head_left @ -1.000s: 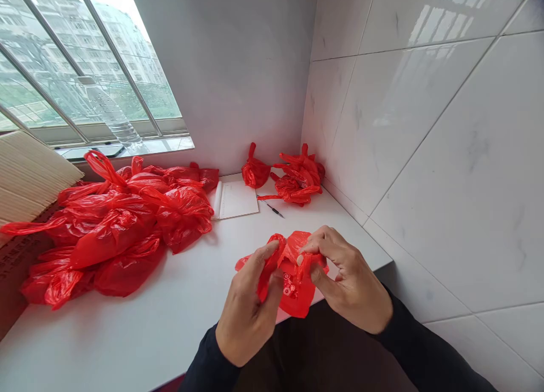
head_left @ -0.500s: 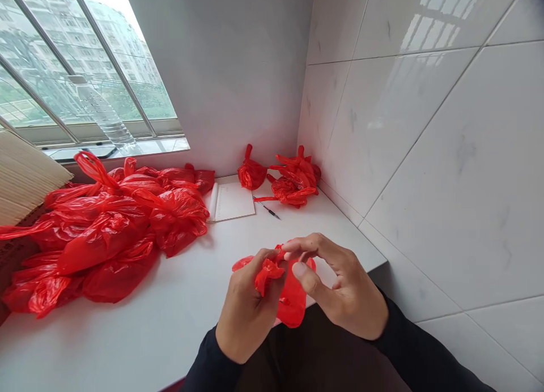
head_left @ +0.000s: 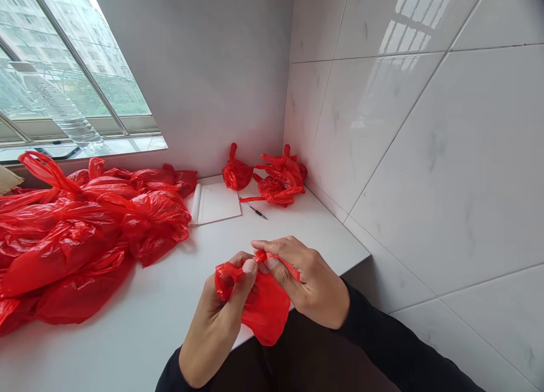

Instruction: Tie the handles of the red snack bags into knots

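Between my two hands, over the table's front edge, is a red plastic bag. Its twisted neck lies between my fingers, and its lower part hangs down below them. My left hand grips the bunched top, with the thumb pressed against the plastic and a loose red flap sticking out at the left. My right hand pinches the neck between thumb and fingers, close against the left fingertips. What the bag contains, if anything, cannot be made out.
A large heap of red bags covers the table's left side. Toward the back lie an open notebook, a pen, a single red bag and a red bag cluster. A water bottle stands on the windowsill. Tiled wall borders the right.
My right hand has closed from a loose, spread pose onto the bag's neck. The left thumb has moved onto the plastic, and the bag hangs more openly. The view has shifted right.
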The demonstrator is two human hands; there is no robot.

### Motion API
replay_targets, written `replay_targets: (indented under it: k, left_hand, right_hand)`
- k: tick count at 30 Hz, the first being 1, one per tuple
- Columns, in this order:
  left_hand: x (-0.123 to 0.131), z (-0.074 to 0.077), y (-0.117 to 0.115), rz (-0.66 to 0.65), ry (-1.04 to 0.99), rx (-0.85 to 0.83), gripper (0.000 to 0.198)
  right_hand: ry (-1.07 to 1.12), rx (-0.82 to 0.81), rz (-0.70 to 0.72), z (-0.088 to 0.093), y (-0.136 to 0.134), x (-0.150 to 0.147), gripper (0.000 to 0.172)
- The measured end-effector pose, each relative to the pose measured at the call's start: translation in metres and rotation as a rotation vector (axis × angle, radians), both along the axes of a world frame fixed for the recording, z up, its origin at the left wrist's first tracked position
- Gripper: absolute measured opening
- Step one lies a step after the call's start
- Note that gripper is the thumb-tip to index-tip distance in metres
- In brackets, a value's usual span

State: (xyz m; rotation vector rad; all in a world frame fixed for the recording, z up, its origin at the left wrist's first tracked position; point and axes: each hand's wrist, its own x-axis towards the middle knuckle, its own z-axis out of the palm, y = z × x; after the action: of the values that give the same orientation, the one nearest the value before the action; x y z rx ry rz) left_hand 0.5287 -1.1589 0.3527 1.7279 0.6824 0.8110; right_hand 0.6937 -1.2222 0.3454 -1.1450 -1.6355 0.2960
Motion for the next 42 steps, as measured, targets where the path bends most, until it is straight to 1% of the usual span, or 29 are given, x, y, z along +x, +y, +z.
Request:
replay_targets:
  k: [5, 7, 10, 14, 16, 19, 21, 23, 27, 30, 31, 32, 34, 36, 37, 39, 42]
  left_hand:
    - [-0.002, 0.0, 0.001, -0.009, -0.001, -0.052, 0.036]
    - [-0.002, 0.0, 0.001, -0.001, -0.001, -0.095, 0.038]
    - [-0.003, -0.003, 0.002, 0.0, 0.007, -0.198, 0.04]
    - [-0.003, -0.005, 0.004, 0.016, 0.003, -0.348, 0.037]
    - [-0.003, 0.0, 0.003, 0.06, -0.014, -0.412, 0.041]
    - [0.0, 0.011, -0.001, 0.153, -0.07, -0.487, 0.048]
    - [0.001, 0.017, -0.005, 0.172, -0.118, -0.522, 0.045]
    - [0.002, 0.019, -0.006, 0.155, -0.16, -0.542, 0.038]
    - [-0.003, 0.016, -0.001, 0.1, -0.18, -0.537, 0.025]
    - [-0.01, 0.01, 0.006, 0.044, -0.154, -0.498, 0.021]
    - [-0.013, 0.008, 0.008, 0.025, -0.133, -0.471, 0.021]
    - [-0.015, 0.007, 0.009, 0.009, -0.109, -0.437, 0.021]
    - [-0.017, 0.005, 0.01, 0.01, -0.061, -0.351, 0.022]
    - [-0.018, 0.005, 0.008, 0.059, -0.017, -0.261, 0.024]
    - [-0.018, 0.005, 0.007, 0.076, 0.004, -0.221, 0.026]
    - [-0.018, 0.006, 0.006, 0.08, 0.043, -0.155, 0.03]
    - [-0.021, 0.005, 0.007, 0.047, 0.076, -0.095, 0.029]
  right_hand:
    - [0.057, -0.056, -0.014, 0.0, -0.001, -0.002, 0.022]
    - [0.068, -0.065, -0.018, 0.0, 0.0, -0.003, 0.019]
    - [0.073, -0.06, -0.021, 0.0, 0.002, -0.004, 0.018]
    - [0.094, -0.047, -0.037, 0.001, 0.003, -0.004, 0.016]
    - [0.107, -0.049, -0.045, 0.001, 0.002, -0.004, 0.014]
    - [0.125, -0.052, -0.05, 0.001, 0.002, -0.004, 0.014]
    - [0.135, -0.049, -0.051, 0.001, 0.001, -0.004, 0.014]
    - [0.139, -0.04, -0.048, 0.0, 0.0, -0.004, 0.015]
    - [0.119, 0.017, -0.002, -0.001, -0.002, -0.006, 0.017]
    - [0.078, 0.019, 0.025, -0.003, -0.003, -0.007, 0.014]
    - [0.071, 0.01, 0.028, -0.005, -0.003, -0.007, 0.016]
    - [0.067, 0.002, 0.031, -0.006, -0.002, -0.007, 0.022]
    - [0.067, -0.022, 0.052, -0.01, 0.0, -0.005, 0.044]
    - [0.06, -0.076, 0.102, -0.014, 0.003, -0.004, 0.067]
    - [0.052, -0.112, 0.133, -0.015, 0.004, -0.003, 0.073]
    - [0.038, -0.169, 0.183, -0.018, 0.006, -0.002, 0.075]
    - [0.032, -0.179, 0.203, -0.021, 0.007, -0.002, 0.071]
